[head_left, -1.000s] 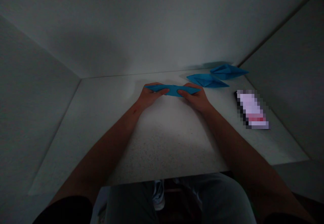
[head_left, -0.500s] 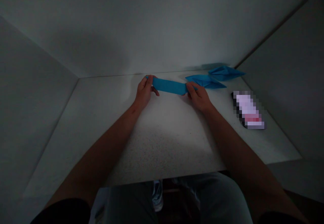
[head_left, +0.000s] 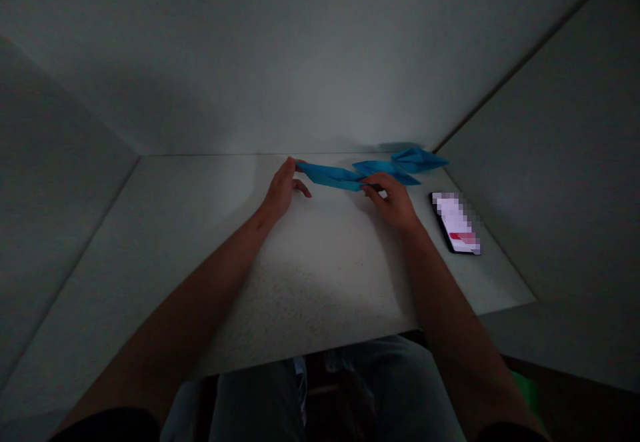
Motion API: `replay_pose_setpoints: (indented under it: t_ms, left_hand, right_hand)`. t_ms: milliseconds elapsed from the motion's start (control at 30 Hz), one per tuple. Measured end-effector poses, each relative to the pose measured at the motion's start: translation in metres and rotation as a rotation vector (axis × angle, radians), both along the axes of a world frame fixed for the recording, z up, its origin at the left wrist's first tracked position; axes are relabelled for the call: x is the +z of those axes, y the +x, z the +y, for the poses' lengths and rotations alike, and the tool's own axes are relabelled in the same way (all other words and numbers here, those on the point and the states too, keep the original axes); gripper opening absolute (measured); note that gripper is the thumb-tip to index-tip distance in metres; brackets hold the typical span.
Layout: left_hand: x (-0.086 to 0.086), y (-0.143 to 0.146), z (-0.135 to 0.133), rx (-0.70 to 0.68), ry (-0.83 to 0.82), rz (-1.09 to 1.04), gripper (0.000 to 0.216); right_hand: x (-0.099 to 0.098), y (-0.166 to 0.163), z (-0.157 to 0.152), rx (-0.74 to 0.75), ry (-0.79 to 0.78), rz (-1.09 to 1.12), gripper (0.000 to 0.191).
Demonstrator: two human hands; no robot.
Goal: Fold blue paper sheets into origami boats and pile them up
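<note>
Just above the middle of the frame, a folded strip of blue paper (head_left: pixel 331 176) is held at both ends over the white table (head_left: pixel 320 275). The left hand (head_left: pixel 281 191) pinches its left tip between thumb and fingers; the right hand (head_left: pixel 393 201) is closed on its right end. Right of the strip, at the table's far edge, lie two folded blue paper boats (head_left: pixel 400 165) — one partly behind the other. A phone (head_left: pixel 455 222) lies face up at the right, its screen blurred — no writing can be read anywhere.
</note>
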State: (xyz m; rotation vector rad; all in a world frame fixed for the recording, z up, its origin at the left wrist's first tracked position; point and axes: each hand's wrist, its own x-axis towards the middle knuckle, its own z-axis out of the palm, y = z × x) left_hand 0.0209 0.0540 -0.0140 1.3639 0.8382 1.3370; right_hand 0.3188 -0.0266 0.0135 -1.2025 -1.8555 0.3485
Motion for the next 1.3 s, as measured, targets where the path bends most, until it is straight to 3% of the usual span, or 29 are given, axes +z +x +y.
replay_pose_setpoints:
  t_ms: [167,300,433,567,667,800,867,1067,1167,1300]
  left_hand:
    - [0.002,0.001,0.000,-0.012,-0.007,0.019,0.090]
    - [0.004,0.002,-0.003,-0.059,-0.020,0.067,0.093]
    - [0.003,0.002,-0.005,-0.101,0.010,0.098,0.090]
    - [0.002,0.003,-0.004,-0.109,0.045,0.136,0.086]
    - [0.002,0.002,-0.004,-0.101,0.059,0.141,0.083]
    - [0.007,-0.002,-0.012,-0.067,0.155,0.231,0.071]
    - [0.010,-0.005,-0.019,-0.052,0.238,0.376,0.060]
    - [0.018,-0.011,-0.035,0.046,0.508,0.752,0.043]
    - [0.021,-0.008,-0.055,0.063,0.472,0.774,0.042]
    - [0.021,0.008,-0.094,0.035,0.299,0.605,0.050]
  right_hand:
    - [0.002,0.063,-0.025,-0.229,0.044,-0.099,0.024]
    - [0.010,0.122,-0.035,-0.313,-0.033,-0.264,0.029]
    - [0.023,0.149,-0.044,-0.452,0.051,-0.507,0.022]
    - [0.025,0.138,-0.065,-0.566,0.163,-0.487,0.021]
    - [0.012,0.110,-0.086,-0.616,0.168,-0.416,0.023]
    - [-0.017,0.062,-0.105,-0.607,0.058,-0.394,0.026]
    - [-0.026,0.043,-0.107,-0.524,-0.021,-0.447,0.027]
    - [-0.025,0.029,-0.092,-0.574,-0.168,-0.501,0.037]
    - [-0.027,0.032,-0.081,-0.567,-0.203,-0.478,0.045]
    - [-0.035,0.036,-0.070,-0.538,-0.181,-0.419,0.051]
